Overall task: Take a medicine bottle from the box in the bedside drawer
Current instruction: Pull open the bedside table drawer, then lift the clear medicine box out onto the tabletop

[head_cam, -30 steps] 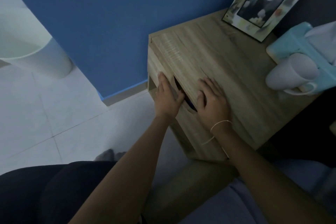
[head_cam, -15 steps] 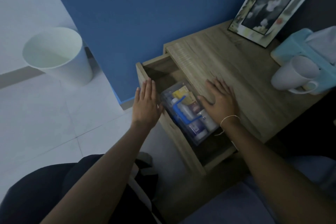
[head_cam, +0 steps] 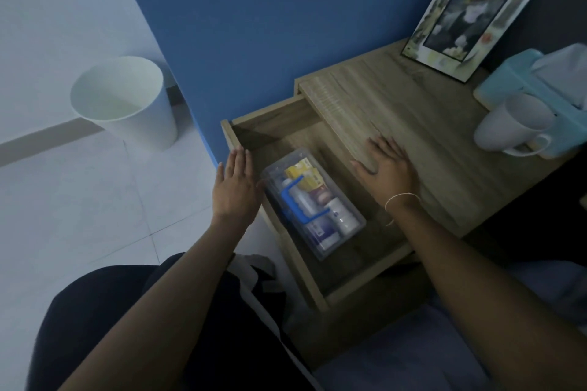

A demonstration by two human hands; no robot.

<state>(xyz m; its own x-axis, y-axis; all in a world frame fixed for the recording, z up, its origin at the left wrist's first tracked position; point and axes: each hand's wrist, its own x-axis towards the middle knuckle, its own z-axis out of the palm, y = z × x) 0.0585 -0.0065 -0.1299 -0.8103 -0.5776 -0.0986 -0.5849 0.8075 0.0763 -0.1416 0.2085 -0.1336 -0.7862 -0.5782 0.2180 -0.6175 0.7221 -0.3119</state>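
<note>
drawer [head_cam: 273,133] open, box [head_cam: 313,206] prob closed

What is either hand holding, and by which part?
Nothing. The left hand lies open at the drawer front; the right hand rests flat on the tabletop.

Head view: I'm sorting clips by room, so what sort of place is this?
Probably a bedroom. A wooden bedside table has its drawer pulled open, a framed picture, tissue box and mug stand on top, and a white waste bin stands on the tiled floor.
</note>
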